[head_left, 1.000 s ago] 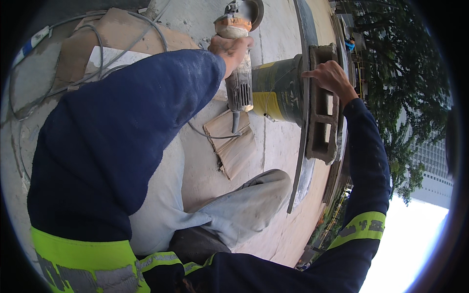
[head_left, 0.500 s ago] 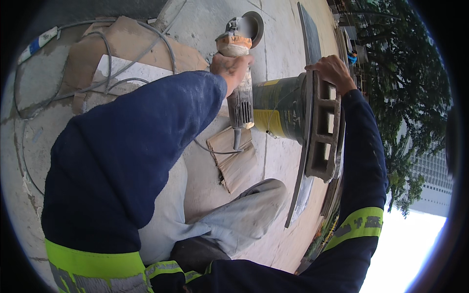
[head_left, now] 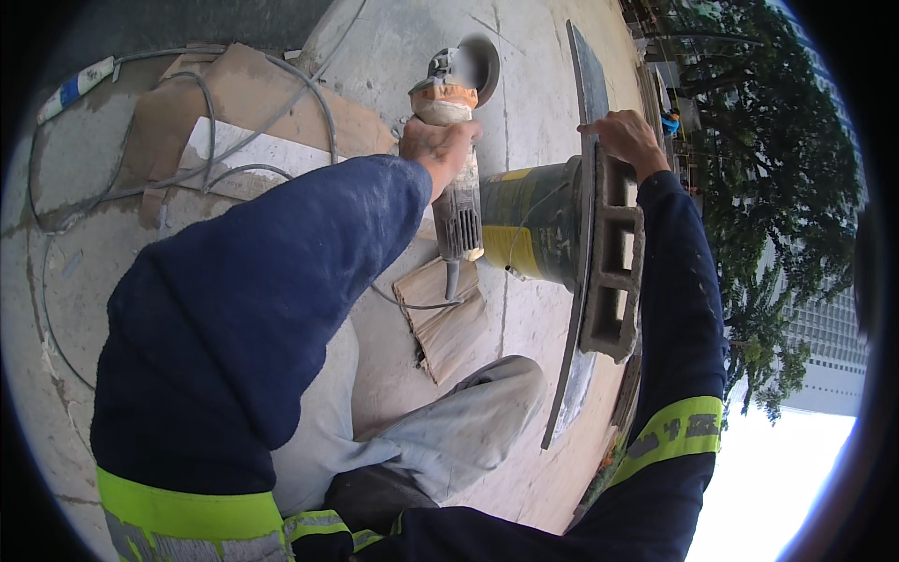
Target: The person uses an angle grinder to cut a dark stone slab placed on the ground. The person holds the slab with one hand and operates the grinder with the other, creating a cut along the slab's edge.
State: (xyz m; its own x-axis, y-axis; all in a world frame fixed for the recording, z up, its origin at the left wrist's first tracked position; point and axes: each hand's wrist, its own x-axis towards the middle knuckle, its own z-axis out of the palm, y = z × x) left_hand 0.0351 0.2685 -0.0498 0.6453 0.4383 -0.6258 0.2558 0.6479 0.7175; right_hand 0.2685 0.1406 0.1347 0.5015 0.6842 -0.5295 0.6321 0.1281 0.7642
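Observation:
My left hand (head_left: 438,148) is wrapped round the body of an angle grinder (head_left: 460,220). Its round disc (head_left: 481,72) points away from me and looks smeared. My right hand (head_left: 626,139) grips the edge of a long, thin grey slab (head_left: 588,75), fingers curled over it beside a hollow concrete block (head_left: 613,281). The block lies against the slab's face. Behind the slab is a dark green and yellow bucket (head_left: 534,220), its rim against the slab. A gap separates the disc from the slab. My right fingertips are partly hidden.
A grey power cord (head_left: 314,84) loops over brown cardboard (head_left: 248,89) at the left. Folded cardboard (head_left: 440,318) lies below the grinder, near my bent knee (head_left: 506,393). A white and blue tube-like object (head_left: 75,89) is at far left. Trees (head_left: 768,140) fill the right.
The whole view has shifted slightly, so things sit a little lower and further left. Both hands keep their holds; the grinder and slab show no clear movement against each other.

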